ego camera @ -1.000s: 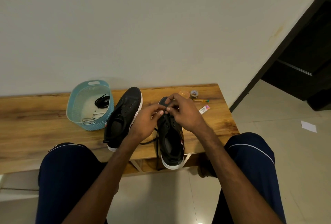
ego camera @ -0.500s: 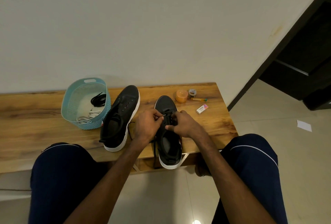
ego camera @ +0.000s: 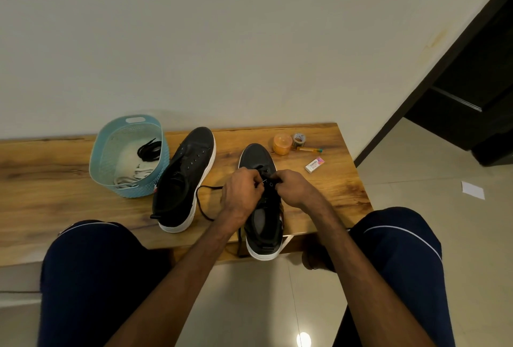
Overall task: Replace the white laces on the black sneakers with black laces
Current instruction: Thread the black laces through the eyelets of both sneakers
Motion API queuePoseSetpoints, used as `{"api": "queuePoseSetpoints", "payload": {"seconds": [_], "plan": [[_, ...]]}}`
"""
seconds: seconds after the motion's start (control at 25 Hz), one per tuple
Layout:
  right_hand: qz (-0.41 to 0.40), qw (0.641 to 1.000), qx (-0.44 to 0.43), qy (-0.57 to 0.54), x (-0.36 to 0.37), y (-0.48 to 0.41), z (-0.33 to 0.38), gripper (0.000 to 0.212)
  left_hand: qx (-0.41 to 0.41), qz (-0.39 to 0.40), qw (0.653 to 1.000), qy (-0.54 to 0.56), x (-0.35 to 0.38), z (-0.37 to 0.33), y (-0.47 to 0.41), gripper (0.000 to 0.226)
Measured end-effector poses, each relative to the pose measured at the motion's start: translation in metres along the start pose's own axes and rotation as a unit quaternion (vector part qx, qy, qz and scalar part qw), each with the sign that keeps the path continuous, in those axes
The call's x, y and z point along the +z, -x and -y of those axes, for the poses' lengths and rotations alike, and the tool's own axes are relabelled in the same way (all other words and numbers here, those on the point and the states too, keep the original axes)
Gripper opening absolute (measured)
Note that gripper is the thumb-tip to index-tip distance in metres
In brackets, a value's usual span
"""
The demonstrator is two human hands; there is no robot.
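Sneakers first: both are on the wooden bench (ego camera: 55, 180), toes pointing at the wall, and as far as I can see neither has white laces in it. The near sneaker (ego camera: 263, 224) sits right between the person's knees with its heel hanging over the front edge. I'd guess that's to keep the eyelets close and easy to reach. The second sneaker (ego camera: 183, 180) is parked just to its left with bare eyelets, not started yet.

Left hand (ego camera: 241, 194) has its fingers curled in, thumb and forefinger pinched on the tip of the black lace (ego camera: 202, 202). Right hand (ego camera: 294, 188) is curled too, fingertips clamped right at the eyelet row. It looks like the same lace, though what's actually under those fingers is hidden. Both hands meet over the front eyelets, so my read is early threading, low down near the toe. The slack loops out on the bench between the two shoes, and one end hangs off the front edge, out of the way.

Blue basket (ego camera: 127, 124) sits right beside the second sneaker. It holds the white laces (ego camera: 133, 174) plus a bundled spare black lace (ego camera: 150, 149), presumably for shoe number two. Orange tub (ego camera: 282, 144), tape roll (ego camera: 299, 138), pen (ego camera: 309, 149) and eraser (ego camera: 314, 165) sit off to the right, not involved.
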State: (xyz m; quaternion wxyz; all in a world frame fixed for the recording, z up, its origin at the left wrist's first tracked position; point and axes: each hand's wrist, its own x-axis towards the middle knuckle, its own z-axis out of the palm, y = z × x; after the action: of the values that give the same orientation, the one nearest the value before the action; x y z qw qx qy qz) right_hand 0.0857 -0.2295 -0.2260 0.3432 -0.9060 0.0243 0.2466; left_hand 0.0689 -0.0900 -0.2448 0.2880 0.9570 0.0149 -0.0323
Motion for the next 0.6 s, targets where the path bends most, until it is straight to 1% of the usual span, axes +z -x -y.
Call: {"api": "queuePoseSetpoints", "payload": {"seconds": [0.32,0.48,0.6], "plan": [[0.002,1.000,0.013,-0.023,0.0026,-0.0036,-0.0038,0.040,0.004,0.011,0.998,-0.060,0.0029,-0.0055,-0.0016,0.011],[0.000,0.999,0.015,-0.033,0.0024,-0.0032,-0.0039,0.044,-0.008,0.021,0.998,-0.065,0.0052,-0.0053,-0.0030,0.009],[-0.002,0.999,0.007,-0.036,0.0018,-0.0018,-0.0037,0.048,0.009,0.020,0.997,-0.070,0.0070,-0.0045,-0.0044,0.011]]}}
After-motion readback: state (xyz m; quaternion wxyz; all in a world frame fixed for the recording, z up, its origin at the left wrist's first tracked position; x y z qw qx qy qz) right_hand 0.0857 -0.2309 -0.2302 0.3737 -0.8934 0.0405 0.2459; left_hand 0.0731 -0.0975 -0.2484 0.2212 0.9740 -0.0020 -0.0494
